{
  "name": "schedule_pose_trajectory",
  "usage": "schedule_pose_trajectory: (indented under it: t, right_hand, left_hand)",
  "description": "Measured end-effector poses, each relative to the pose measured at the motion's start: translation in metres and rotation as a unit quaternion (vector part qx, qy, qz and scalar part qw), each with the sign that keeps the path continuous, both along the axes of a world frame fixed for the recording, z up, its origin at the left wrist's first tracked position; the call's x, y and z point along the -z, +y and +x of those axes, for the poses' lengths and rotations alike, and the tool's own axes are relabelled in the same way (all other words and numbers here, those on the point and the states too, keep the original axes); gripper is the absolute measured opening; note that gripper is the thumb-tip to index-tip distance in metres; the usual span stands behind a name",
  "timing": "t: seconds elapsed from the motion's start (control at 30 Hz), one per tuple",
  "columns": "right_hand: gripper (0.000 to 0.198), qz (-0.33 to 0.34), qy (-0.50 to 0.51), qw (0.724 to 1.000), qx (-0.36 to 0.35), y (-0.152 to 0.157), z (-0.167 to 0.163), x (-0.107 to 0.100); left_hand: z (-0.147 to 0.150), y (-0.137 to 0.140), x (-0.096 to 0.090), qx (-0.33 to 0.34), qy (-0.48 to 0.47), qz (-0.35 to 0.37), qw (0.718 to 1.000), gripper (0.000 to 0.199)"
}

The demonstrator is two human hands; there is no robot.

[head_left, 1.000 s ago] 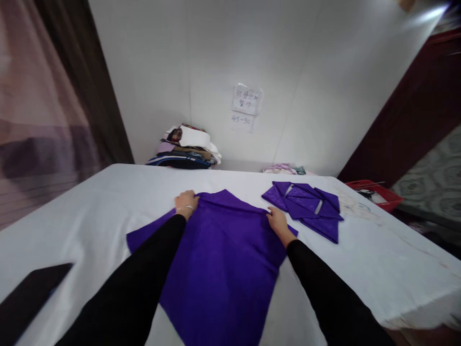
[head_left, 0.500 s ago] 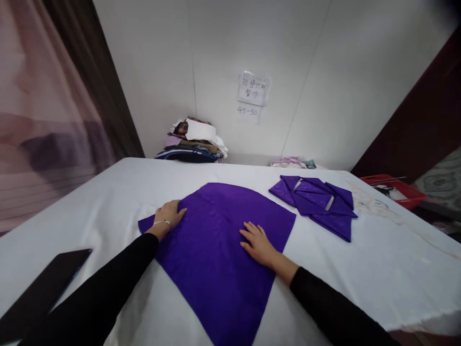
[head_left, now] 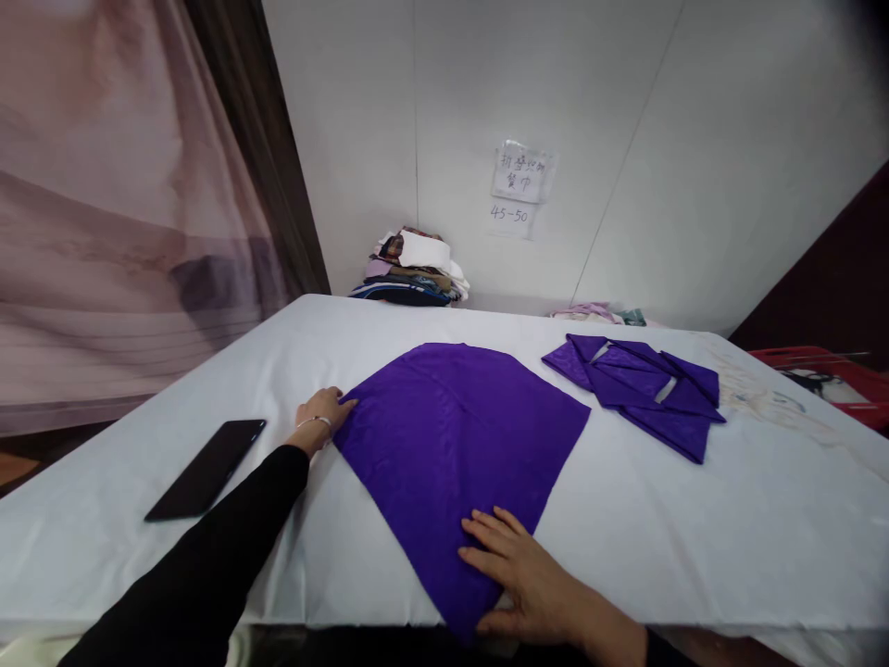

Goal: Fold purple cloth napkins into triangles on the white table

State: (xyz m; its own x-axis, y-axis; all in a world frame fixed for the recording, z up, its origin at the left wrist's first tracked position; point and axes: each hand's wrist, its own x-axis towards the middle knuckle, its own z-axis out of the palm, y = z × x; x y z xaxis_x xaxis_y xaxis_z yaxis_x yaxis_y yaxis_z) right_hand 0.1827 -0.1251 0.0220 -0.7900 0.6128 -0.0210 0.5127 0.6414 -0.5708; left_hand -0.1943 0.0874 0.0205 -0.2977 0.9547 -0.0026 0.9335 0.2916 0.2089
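A purple cloth napkin (head_left: 444,435) lies spread on the white-covered table (head_left: 333,565), its upper edge rounded and its lower point hanging at the front edge. At its left corner, my left hand (head_left: 323,417) is closed on the cloth, thumb towards the middle; the corner itself is hidden by the hand. My right hand (head_left: 518,579) rests near the lower point with fingers spread flat on the fabric. The thumb of that hand lies by the tip. Folded purple napkins (head_left: 639,389) sit to the right, overlapping one another.
A dark phone (head_left: 208,470) lies left of my left forearm. Stacked folded clothes (head_left: 413,269) stand by the wall, with more cloth (head_left: 590,313) behind the table. A red basket (head_left: 826,371) is at far right. A pink curtain (head_left: 125,213) hangs at left.
My right hand has slid down the napkin towards its lower point. The left corner, which stuck out past my left hand, no longer shows. The view has shifted left and down.
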Motion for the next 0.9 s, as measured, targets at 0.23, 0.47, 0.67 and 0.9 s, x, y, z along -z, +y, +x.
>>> schedule_pose_trajectory:
  t: [0.23, 0.47, 0.67, 0.9]
  right_hand:
    - [0.063, 0.040, -0.028, 0.999, -0.005, -0.016, -0.003, 0.010]
    - [0.037, 0.016, 0.111, 0.992, 0.052, -0.025, -0.006, 0.011]
    - [0.028, -0.159, 0.235, 0.922, 0.262, -0.034, 0.038, -0.015]
    - [0.029, -0.317, 0.314, 0.839, 0.312, -0.058, 0.112, -0.017]
  left_hand:
    - [-0.001, -0.006, -0.012, -0.030, -0.085, 0.005, 0.996, 0.024]
    - [-0.007, -0.025, -0.026, -0.044, -0.148, 0.026, 0.988, 0.017]
    - [-0.018, -0.066, -0.043, 0.033, -0.265, -0.027, 0.963, 0.044]
    - [-0.024, -0.143, -0.042, 0.113, -0.480, -0.129, 0.860, 0.034]
